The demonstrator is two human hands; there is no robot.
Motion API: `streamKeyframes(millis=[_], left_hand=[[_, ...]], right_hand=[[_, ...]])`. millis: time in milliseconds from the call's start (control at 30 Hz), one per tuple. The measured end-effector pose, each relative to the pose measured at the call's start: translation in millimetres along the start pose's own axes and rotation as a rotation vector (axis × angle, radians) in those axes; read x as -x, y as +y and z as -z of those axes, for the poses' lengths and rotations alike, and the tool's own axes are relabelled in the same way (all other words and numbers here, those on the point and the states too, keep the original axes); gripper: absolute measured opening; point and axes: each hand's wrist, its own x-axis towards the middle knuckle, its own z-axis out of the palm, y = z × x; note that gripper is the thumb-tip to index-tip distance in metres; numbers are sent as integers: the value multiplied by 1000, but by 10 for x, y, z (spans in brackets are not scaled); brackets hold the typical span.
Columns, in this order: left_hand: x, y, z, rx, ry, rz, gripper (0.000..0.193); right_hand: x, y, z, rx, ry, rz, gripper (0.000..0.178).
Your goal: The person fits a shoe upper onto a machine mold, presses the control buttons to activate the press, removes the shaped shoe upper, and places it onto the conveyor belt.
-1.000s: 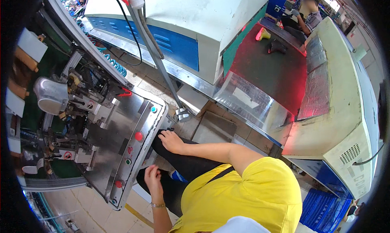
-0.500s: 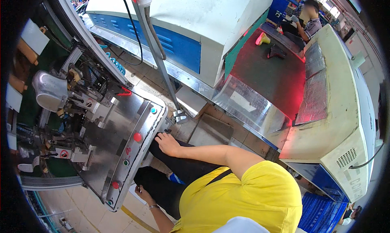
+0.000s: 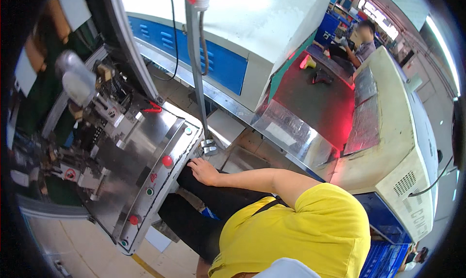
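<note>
My right hand (image 3: 203, 171) rests on my dark-trousered knee, close to the front edge of a metal control panel (image 3: 167, 186). Its fingers are loosely spread, and nothing shows in them. Of my left arm only a bit of forearm (image 3: 203, 268) appears beside my thigh; the left hand is out of sight. The panel carries red buttons (image 3: 167, 161) and green ones (image 3: 150, 191). Behind it, in the machine, stands a silver foot-shaped form (image 3: 80, 88), smeared by motion.
Ahead to the right, a machine with a red-lit belt (image 3: 320, 108) carries a yellow-and-pink shoe (image 3: 307, 62) and a black shoe (image 3: 321, 77). An upright metal post (image 3: 195, 59) stands past the panel. A co-worker (image 3: 363, 42) sits beyond the belt; blue crates (image 3: 383, 259) are behind me.
My left hand has gone from beside my thigh, out of sight. The right hand stays on the knee. The whole view has turned slightly, and the silver form appears higher and blurred.
</note>
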Motion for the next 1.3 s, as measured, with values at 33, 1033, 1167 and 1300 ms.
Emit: streamKeyframes(millis=[33, 1033, 1167, 1300], left_hand=[[17, -68, 60, 12, -2, 17, 38], [224, -92, 341, 125, 16, -29, 37], [190, -32, 266, 107, 15, -53, 37], [145, 54, 152, 83, 6, -73, 37]], right_hand=[[-18, 3, -16, 6, 3, -12, 27], [-21, -107, -72, 83, 57, 18, 23], [-23, -94, -46, 52, 60, -2, 22], [-19, -70, -41, 45, 38, -8, 23]])
